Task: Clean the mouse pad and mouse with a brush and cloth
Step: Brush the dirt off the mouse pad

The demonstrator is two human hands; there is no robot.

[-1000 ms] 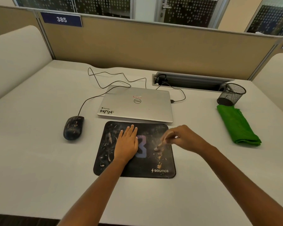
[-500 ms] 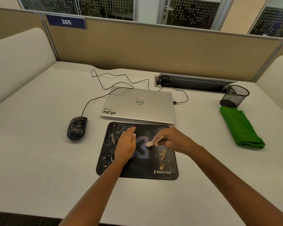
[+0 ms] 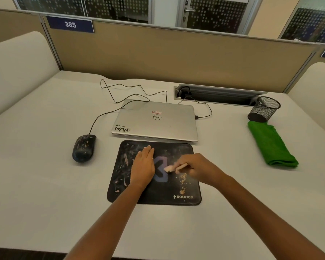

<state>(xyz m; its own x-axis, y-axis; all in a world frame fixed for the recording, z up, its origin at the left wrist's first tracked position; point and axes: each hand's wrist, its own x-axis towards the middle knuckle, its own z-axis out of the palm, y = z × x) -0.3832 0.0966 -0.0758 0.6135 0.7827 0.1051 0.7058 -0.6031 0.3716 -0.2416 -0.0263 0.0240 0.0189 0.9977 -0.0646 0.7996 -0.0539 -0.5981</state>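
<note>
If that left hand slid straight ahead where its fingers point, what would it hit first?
Likely the near edge of the closed silver laptop, just past the black rectangular mouse pad where the left hand lies flat.

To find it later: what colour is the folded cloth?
The cloth is green; head view.

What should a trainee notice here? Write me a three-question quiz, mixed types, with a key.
1. True or false: the left hand lies flat on the mouse pad.
2. What does the right hand grip? A brush, B pen, C sponge.
3. Fill in: the green cloth lies next to the mesh ____.
Key: 1 true; 2 A; 3 cup.
</note>
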